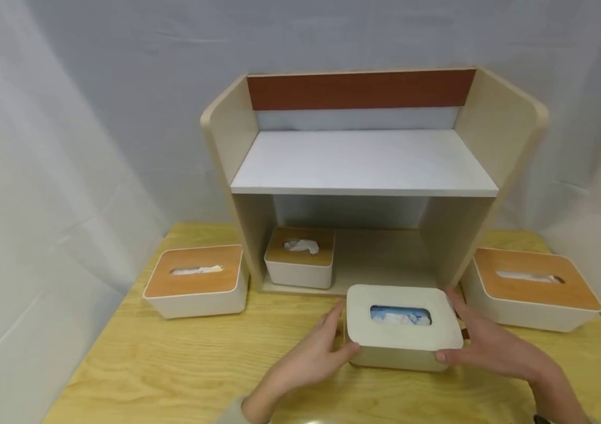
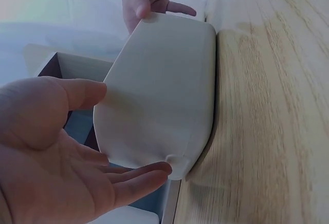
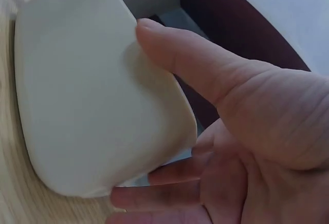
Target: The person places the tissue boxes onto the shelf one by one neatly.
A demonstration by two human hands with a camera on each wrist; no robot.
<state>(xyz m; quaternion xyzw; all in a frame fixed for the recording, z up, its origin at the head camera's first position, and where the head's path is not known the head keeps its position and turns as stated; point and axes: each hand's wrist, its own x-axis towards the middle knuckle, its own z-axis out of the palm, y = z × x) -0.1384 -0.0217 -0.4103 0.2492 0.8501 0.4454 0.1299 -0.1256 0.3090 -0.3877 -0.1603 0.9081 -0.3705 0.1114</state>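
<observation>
Head view: cream tissue box between both hands, gripping its opposite short ends.

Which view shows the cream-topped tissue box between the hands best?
Head view: it shows the cream-topped tissue box from above, with its whole lid, the slot and part of its front wall. Left and right wrist views show its plain side walls up close, partly covered by fingers; neither shows the slot.
</observation>
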